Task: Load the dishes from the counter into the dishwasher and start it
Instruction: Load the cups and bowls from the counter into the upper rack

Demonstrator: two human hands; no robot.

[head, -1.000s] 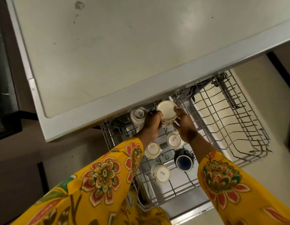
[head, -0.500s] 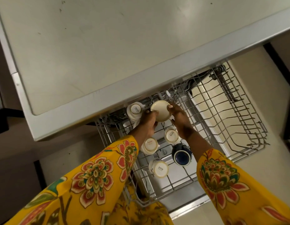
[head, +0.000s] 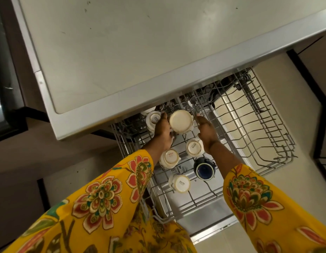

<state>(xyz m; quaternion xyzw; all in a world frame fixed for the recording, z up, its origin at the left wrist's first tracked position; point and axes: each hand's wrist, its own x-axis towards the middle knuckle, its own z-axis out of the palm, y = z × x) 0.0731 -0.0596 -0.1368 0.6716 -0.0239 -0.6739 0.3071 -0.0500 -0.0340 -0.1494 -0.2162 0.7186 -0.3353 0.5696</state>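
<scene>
A wire dishwasher rack is pulled out below the counter. A large cream cup sits upside down at the rack's back left. My left hand grips the cup's left side, thumb under its near edge. My right hand is just right of the cup, fingers spread and slightly off it. Other upturned cups stand in the rack: a white one behind my left hand, two cream ones, a dark blue one, and a white one nearest me.
The grey counter top overhangs the back of the rack and hides what lies under it. The rack's right half holds bare wire tines. The open dishwasher door lies below, with pale floor to the right.
The cream cup has gone down and back into the rack near the counter edge. My right hand has come off it and opened; my left hand stays on it.
</scene>
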